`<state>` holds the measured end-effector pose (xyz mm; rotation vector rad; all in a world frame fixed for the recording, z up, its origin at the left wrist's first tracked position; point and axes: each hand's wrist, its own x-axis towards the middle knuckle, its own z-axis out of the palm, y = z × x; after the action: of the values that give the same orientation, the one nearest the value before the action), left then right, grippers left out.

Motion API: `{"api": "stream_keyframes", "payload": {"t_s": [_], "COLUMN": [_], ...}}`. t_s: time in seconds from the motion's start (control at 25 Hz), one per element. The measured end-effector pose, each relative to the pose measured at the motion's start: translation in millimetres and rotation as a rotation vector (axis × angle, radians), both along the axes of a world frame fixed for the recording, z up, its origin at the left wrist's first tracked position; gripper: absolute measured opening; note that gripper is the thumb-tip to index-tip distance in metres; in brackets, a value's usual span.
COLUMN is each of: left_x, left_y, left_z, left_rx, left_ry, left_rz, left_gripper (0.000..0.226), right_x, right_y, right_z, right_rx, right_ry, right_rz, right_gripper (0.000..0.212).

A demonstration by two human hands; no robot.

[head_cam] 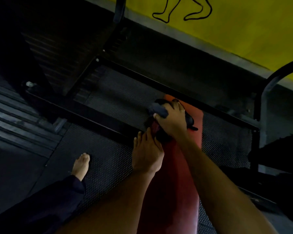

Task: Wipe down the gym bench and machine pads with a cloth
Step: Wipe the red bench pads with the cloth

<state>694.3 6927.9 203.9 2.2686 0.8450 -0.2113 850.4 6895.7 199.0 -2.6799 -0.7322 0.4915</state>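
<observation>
We see right grip (173, 120) clamped on the dark cloth (157, 108) at the far end of the red padded counter (171, 191), left grip (147, 154) flat-fingered on its left edge just beside.

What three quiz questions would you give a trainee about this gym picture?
1. True or false: the right hand grips the cloth on the red bench pad.
2. What colour is the wall behind the bench? A yellow, B white, C blue.
3. Fill in: seen from the person, the cloth is near the pad's ___ end.

Key: 1 true; 2 A; 3 far.
</observation>
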Motion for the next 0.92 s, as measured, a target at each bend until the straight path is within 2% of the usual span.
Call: {"api": "stream_keyframes", "payload": {"t_s": [0.12,0.2,0.32,0.48,0.6,0.68,0.76,0.92], "left_x": [1.9,2.2,4.3,3.2,2.7,3.7,3.1,2.3], "left_y": [1.5,0.2,1.5,0.3,1.6,1.9,1.6,1.2], "left_z": [-1.6,-2.0,-0.3,6.4,10.1,10.8,9.8,9.3], "left_rx": [-0.043,-0.029,-0.109,-0.104,-0.098,-0.11,-0.091,-0.071], "left_ry": [0.012,0.007,0.002,-0.034,-0.01,-0.002,-0.019,-0.029], "left_rz": [-0.001,0.006,0.107,0.097,0.089,0.082,0.075,0.057], "left_gripper": [0.056,0.056,0.055,0.052,0.053,0.054,0.055,0.055], "right_x": [-21.8,-18.5,8.4,56.1,45.7,24.4,25.8,80.6], "right_y": [-25.7,-26.1,0.8,32.7,25.2,-5.6,-42.6,-61.8], "right_z": [4.7,2.8,-12.4,-18.4,-10.6,-13.0,-15.2,-16.8], "right_rx": [0.064,0.087,0.044,-0.018,0.031,0.04,0.047,0.037], "right_ry": [-0.021,-0.052,-0.144,-0.088,-0.046,-0.084,-0.095,-0.049], "right_rz": [0.075,0.023,-0.069,-0.196,-0.122,0.005,0.026,-0.384], "right_gripper": [0.064,0.057,0.057,0.057,0.06,0.062,0.061,0.055]}}
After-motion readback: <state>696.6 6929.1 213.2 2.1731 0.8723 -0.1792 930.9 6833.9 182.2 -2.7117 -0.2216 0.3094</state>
